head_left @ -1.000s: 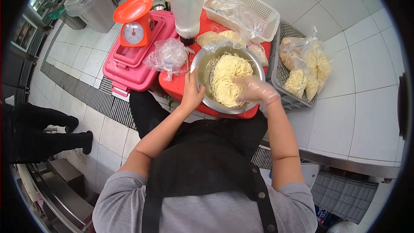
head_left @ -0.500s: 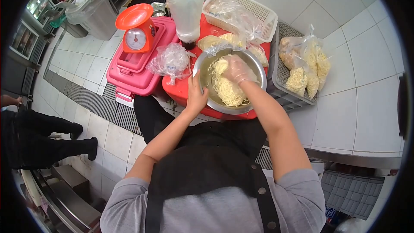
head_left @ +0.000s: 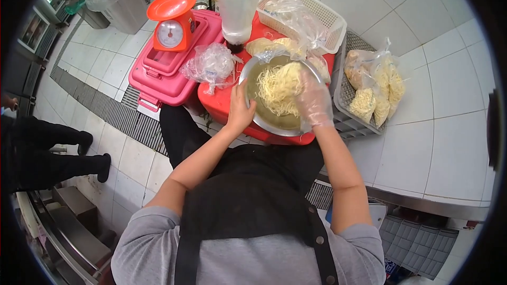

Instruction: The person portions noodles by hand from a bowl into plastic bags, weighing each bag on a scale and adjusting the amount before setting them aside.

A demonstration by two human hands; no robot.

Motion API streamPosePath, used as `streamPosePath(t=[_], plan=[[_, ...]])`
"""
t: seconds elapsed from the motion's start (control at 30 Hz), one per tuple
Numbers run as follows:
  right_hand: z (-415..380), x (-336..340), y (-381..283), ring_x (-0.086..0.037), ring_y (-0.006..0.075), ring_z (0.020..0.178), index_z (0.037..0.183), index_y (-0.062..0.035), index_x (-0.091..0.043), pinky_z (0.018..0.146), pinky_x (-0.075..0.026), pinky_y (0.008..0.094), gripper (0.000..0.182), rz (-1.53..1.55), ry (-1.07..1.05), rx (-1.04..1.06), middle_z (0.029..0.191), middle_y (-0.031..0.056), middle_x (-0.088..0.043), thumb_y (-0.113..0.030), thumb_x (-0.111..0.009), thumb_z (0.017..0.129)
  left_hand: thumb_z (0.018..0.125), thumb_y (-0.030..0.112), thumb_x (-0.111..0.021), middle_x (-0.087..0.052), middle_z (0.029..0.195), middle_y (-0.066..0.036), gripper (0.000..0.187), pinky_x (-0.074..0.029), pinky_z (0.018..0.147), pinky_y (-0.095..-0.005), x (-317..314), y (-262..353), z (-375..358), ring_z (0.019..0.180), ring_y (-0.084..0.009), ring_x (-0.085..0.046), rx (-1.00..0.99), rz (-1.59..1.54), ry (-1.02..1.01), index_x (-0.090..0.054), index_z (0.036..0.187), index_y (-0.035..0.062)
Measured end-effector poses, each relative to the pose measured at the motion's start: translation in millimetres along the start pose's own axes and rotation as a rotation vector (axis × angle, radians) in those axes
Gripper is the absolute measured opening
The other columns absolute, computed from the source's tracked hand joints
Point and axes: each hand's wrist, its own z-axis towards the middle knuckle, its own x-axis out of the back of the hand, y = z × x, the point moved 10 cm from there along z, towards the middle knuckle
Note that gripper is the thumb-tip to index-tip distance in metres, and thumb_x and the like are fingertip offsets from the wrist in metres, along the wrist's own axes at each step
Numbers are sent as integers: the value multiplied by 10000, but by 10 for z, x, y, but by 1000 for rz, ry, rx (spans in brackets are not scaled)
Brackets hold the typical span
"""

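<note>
A steel bowl (head_left: 273,127) stands on a red surface in front of me, with a mound of pale yellow noodles (head_left: 280,88) inside it. My left hand (head_left: 241,111) grips the bowl's left rim, thumb towards the inside. Over my right hand (head_left: 315,101) is a clear plastic glove. It is at the right side of the bowl, curled against the noodles, and its fingertips are partly hidden by them. Beyond the far rim lie plastic bags of noodles (head_left: 288,46).
A crumpled plastic bag (head_left: 212,66) sits left of the bowl. Farther left, an orange scale (head_left: 171,29) stands on a pink lidded box (head_left: 158,85). A white basket (head_left: 332,34) is behind; a grey crate (head_left: 346,97) with bagged food is at right. Another person's legs (head_left: 58,150) show at far left.
My right hand has moved from on top of the noodles to their right side. The noodles have shifted up and left in the bowl, looser now. My left hand stays on the rim.
</note>
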Motion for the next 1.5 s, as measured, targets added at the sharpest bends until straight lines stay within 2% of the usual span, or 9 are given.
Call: streamPosePath(t=[0.13, 0.27, 0.37, 0.57, 0.8, 1.07, 1.27, 1.33, 1.5], plan=[[-253, -399, -476, -612, 445, 1147, 1271, -122, -674, 1010, -489, 475, 495, -24, -359, 174, 1362, 286, -523, -158, -698, 778, 818, -30, -605, -464, 1301, -280, 717, -410, 1079, -480, -26, -9, -2, 1225, -459, -487, 12, 10, -6, -360, 1491, -19], [-34, -204, -373, -716, 345, 973, 1030, -105, -784, 887, -562, 426, 281, 169, -769, 148, 989, 161, -751, -158, -684, 774, 815, -40, -598, -472, 1284, -276, 718, -416, 1068, -477, -39, -20, -22, 1216, -459, -493, 31, 3, -6, -367, 1494, -4], [478, 33, -14, -725, 351, 970, 1074, -88, -773, 886, -566, 415, 367, 189, -382, -93, 1017, 203, -747, -281, -772, 762, 812, -44, -595, -471, 1278, -274, 720, -420, 1061, -476, -34, -26, -26, 1209, -461, -495, 28, 6, 3, -370, 1494, -1], [275, -1071, 311, -572, 376, 1272, 1319, -176, -665, 1119, -420, 430, 728, 222, -449, -232, 1351, 212, -621, -443, -881, 677, 806, -44, -595, -472, 1266, -269, 727, -422, 1056, -473, -29, -29, -1, 1200, -458, -498, 33, 11, 7, -373, 1498, -6], [345, -218, 275, -671, 327, 1081, 1091, -108, -764, 964, -521, 394, 416, 466, -161, -264, 1154, 169, -703, -122, -747, 676, 807, -38, -599, -467, 1280, -272, 728, -418, 1069, -464, -31, -30, -14, 1214, -451, -492, 32, 13, -14, -369, 1498, -24], [106, 414, -206, -624, 370, 1071, 1068, -75, -649, 936, -512, 436, 480, -92, 293, 74, 1137, 173, -659, -268, -856, 681, 808, -37, -605, -462, 1319, -276, 735, -406, 1092, -467, -44, -20, 31, 1250, -456, -476, 23, 19, -15, -356, 1500, -24], [-118, -648, -95, -672, 337, 1114, 1158, -29, -714, 984, -514, 382, 522, 68, -879, 179, 1115, 194, -717, -197, -844, 682, 812, -47, -606, -468, 1310, -271, 719, -399, 1094, -466, -20, 21, 23, 1245, -455, -475, 7, 11, -21, -370, 1491, -26], [192, -371, 42, -697, 340, 1050, 1159, -51, -733, 992, -513, 400, 551, 218, -750, -96, 1005, 184, -742, -236, -877, 660, 812, -58, -615, -473, 1290, -267, 717, -405, 1082, -467, -13, 21, 14, 1232, -453, -479, 0, 3, -6, -377, 1487, -26], [203, -604, -204, -447, 452, 1399, 1451, -109, -522, 1160, -382, 486, 921, 30, -790, -161, 1519, 327, -414, -436, -894, 675, 815, -63, -624, -478, 1264, -260, 722, -415, 1064, -464, -45, 20, 23, 1208, -450, -491, 18, 21, -19, -372, 1490, -35]])
